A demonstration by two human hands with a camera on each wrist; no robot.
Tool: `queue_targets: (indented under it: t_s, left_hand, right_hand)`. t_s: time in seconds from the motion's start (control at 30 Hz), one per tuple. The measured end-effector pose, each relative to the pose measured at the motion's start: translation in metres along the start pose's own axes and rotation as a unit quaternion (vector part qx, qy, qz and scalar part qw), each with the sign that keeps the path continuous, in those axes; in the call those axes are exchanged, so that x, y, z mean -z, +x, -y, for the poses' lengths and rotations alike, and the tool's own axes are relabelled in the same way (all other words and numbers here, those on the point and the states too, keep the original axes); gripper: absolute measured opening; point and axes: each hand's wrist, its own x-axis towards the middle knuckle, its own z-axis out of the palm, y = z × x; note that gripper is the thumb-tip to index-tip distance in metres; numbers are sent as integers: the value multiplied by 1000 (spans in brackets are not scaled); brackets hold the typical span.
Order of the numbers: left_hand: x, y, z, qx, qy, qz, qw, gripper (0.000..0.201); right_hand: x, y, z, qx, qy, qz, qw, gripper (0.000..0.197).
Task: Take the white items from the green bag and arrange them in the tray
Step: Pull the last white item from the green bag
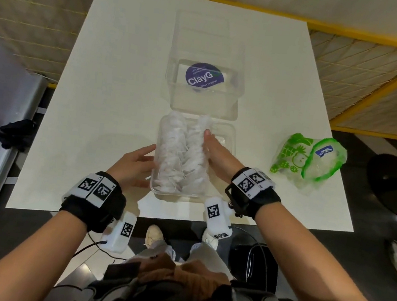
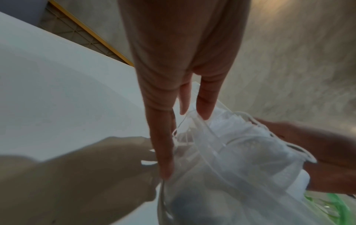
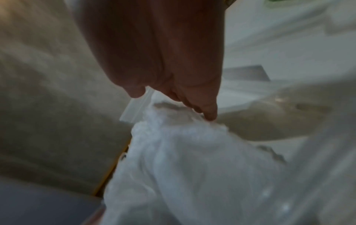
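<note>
**Both hands steady a clear tray packed with white items**

Seen from the head camera, a person stands at the near edge of a white table (image 1: 117, 67), a black band with printed markers on each wrist. The left hand (image 1: 136, 164) lies flat against the left wall of a clear plastic tray (image 1: 228, 139) just beyond the table's near edge, fingers straight and gripping nothing; the left wrist view shows those fingers (image 2: 163, 149) reaching down onto the tray's rim. The right hand (image 1: 217, 153) reaches over the tray's right side, fingers extended and pressing against the white items (image 1: 181, 153), which fill the tray in two rows with thin white loops trailing between them. The right wrist view is blurred, but one fingertip (image 3: 210, 114) appears to touch the top of the white pile, with nothing clasped. The tray's hinged clear lid (image 1: 209, 49) lies open on the table just behind it, a round dark blue sticker (image 1: 204, 77) showing through. To the right, well apart from the tray, the green bag (image 1: 308, 160) lies crumpled near the table's right edge. Beyond the table's far edge runs a yellow rail (image 1: 361, 36).
</note>
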Motion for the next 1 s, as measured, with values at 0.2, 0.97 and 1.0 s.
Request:
queue_targets:
  t_s: [0.2,0.97,1.0]
  left_hand:
    - [-18,-1,-35,-238,153,-218,934,41]
    - [-308,54,-85,-177,376,70,907,43]
    - [-306,53,-84,-180,352,77,915,41]
  right_hand:
    - [67,-54,6,147,71,-124,979,31]
    - [239,-66,-104,-23,-453,-128,882,42]
    - [239,-65,-101,-25,-463,-147,873,39]
